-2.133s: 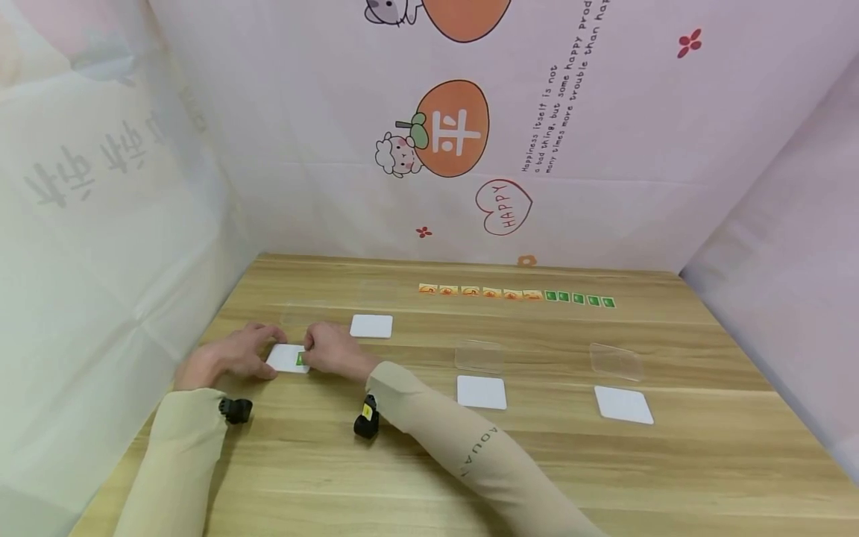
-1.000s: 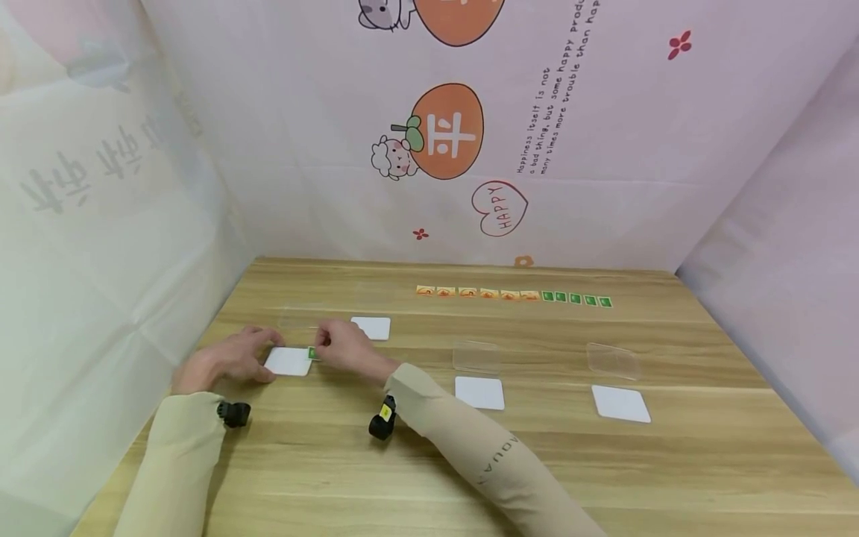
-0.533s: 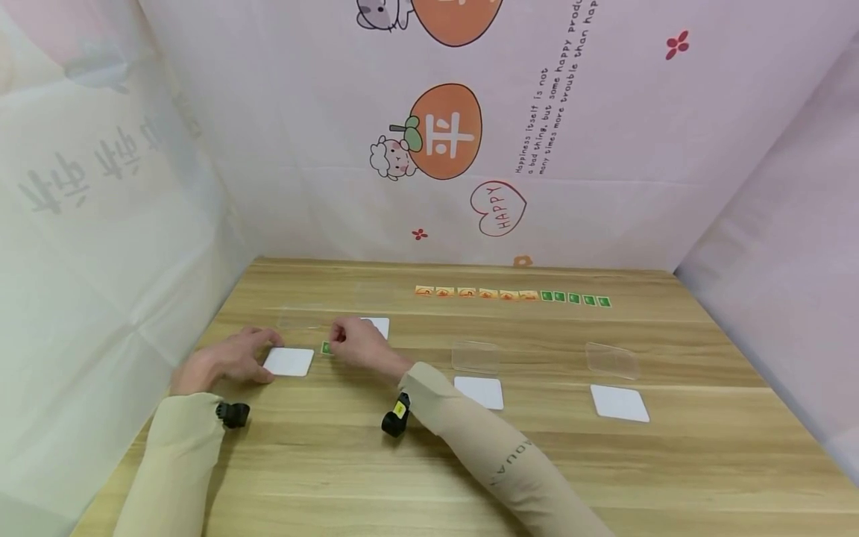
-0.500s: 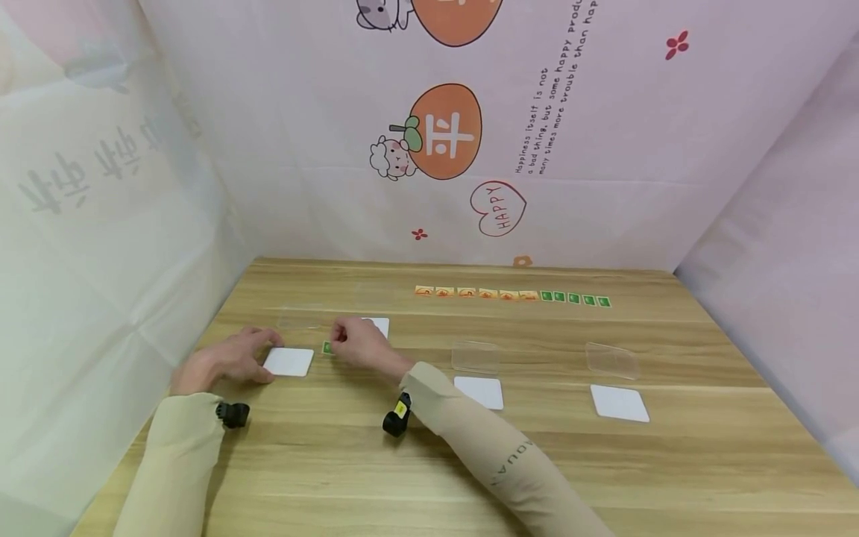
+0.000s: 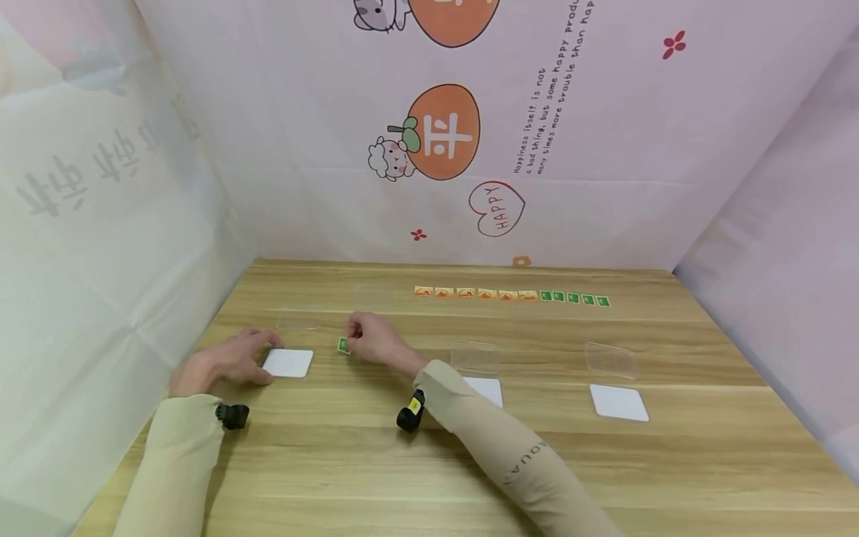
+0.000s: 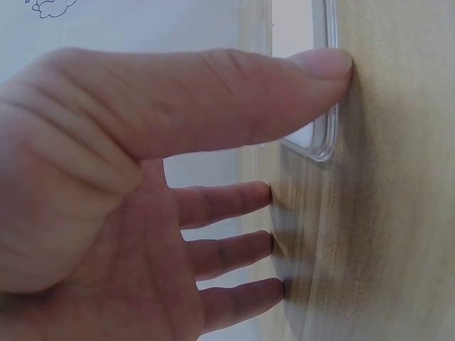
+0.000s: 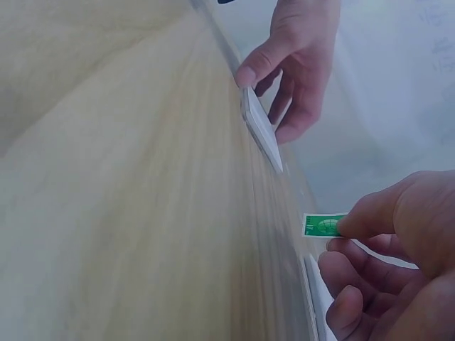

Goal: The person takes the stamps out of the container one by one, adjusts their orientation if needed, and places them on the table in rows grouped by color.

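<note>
My left hand (image 5: 231, 359) holds a shallow white case (image 5: 288, 363) by its edges at the left of the table. In the left wrist view the thumb lies on the clear rim of that case (image 6: 323, 145), while the other visible fingertips touch the table. Between thumb and forefinger, my right hand (image 5: 377, 339) pinches a small green stamp (image 5: 344, 345). The right wrist view shows the stamp (image 7: 325, 225) held above the edge of another white case (image 7: 320, 298). In the head view, that second case is hidden behind the right hand.
Along the back lies a row of several orange stamps (image 5: 466, 293) and green stamps (image 5: 573, 297). Clear plastic covers (image 5: 476, 357) lie behind the white cases. Two more white cases stand at the right, one (image 5: 619, 403) in full view, the other (image 5: 488, 390) partly behind the right sleeve.
From the left case, my right hand has moved rightward with the green stamp and now covers the second case. The left hand stays on its case.
</note>
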`<state>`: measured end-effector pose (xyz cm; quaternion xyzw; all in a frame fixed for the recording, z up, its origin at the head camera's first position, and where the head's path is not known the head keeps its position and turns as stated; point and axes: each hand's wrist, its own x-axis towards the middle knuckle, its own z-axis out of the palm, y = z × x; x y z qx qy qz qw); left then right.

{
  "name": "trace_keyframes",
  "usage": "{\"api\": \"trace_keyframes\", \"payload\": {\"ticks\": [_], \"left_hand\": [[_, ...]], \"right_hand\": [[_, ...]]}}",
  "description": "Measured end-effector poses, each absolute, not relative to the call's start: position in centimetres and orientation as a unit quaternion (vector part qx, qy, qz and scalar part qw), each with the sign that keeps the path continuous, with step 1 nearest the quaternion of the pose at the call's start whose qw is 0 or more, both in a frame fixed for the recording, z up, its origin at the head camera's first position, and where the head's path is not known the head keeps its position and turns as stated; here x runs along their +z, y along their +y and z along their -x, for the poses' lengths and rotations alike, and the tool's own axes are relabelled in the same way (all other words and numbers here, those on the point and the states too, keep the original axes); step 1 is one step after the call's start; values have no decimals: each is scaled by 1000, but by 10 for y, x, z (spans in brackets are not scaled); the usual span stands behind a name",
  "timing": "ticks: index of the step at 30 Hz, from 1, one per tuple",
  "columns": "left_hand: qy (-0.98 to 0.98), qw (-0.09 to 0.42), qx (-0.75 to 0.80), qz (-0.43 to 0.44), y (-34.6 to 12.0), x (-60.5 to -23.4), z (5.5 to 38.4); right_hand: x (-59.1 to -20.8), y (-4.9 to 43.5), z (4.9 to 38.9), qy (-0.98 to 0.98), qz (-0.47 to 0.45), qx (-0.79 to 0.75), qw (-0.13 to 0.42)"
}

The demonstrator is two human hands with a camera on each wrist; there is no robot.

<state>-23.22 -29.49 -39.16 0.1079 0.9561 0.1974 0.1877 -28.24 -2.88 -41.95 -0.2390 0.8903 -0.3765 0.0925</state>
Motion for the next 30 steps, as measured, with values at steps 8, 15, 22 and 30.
{"api": "trace_keyframes", "payload": {"ticks": [8,15,22,30], "left_hand": [[956,189,198,-107,-294,-392,231],[956,183,201,-113,-294,-392,233],[956,183,198,-118,-294,-389,235],[956,187,195,-112,-297,-391,234]], "right_hand": [[-422,-17,287,897,228,-368,85],[-421,-4,292,892,227,-378,98],[-412,14,297,902,231,-355,81],[-409,29,303,911,221,-340,72]]}}
